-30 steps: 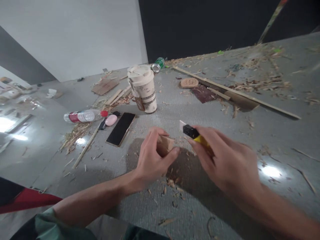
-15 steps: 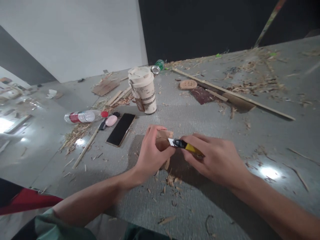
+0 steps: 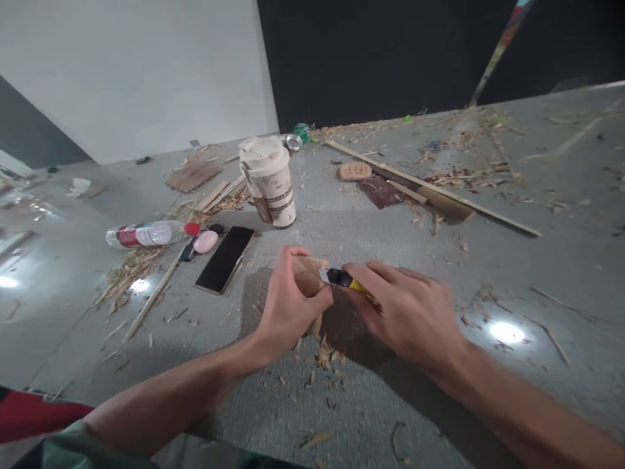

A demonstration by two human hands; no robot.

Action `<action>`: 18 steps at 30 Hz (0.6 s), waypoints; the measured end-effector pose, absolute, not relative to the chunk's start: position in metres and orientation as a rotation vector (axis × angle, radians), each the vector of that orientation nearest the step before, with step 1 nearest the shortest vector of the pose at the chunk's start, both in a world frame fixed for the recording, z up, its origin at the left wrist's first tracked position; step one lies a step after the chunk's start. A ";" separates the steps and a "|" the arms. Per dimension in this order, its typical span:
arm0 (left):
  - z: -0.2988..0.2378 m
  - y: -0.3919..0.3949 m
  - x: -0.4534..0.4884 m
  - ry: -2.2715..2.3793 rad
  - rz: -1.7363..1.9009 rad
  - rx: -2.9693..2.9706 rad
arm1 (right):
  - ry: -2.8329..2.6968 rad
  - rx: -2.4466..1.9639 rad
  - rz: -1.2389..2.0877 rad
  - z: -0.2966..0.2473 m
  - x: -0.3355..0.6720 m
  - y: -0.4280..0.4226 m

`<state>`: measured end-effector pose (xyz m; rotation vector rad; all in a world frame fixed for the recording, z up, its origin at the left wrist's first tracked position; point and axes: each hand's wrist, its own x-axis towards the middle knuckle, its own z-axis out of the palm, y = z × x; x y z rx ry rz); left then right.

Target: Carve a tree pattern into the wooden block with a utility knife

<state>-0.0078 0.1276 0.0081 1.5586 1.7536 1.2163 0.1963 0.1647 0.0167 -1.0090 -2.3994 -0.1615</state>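
Observation:
My left hand (image 3: 291,303) is closed round a small light-brown piece of wood (image 3: 307,277), with a curved line showing on its face. Part of the piece is hidden behind my fingers and thumb. In my right hand (image 3: 407,309) is a utility knife (image 3: 342,277) with a yellow and black body. Its short blade points left and lies against or very near the right edge of the wood; contact is hard to make out. Below my hands, wood shavings (image 3: 325,355) lie scattered on the grey surface.
A lidded paper cup (image 3: 278,195) stands beyond my hands. Left of it lie a phone (image 3: 225,259), a pink oval object (image 3: 206,242) and a plastic bottle (image 3: 151,234). Farther back are a green can (image 3: 299,137), a carved wooden oval (image 3: 355,171) and a long wood strip (image 3: 439,189).
The whole view has shifted slightly, so most things sit further left. The knife blade is a little closer in to the wood. Both hands keep their holds.

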 end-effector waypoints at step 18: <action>0.014 0.136 -0.013 1.740 1.351 1.772 | -2.296 -0.967 -0.141 0.015 0.191 0.157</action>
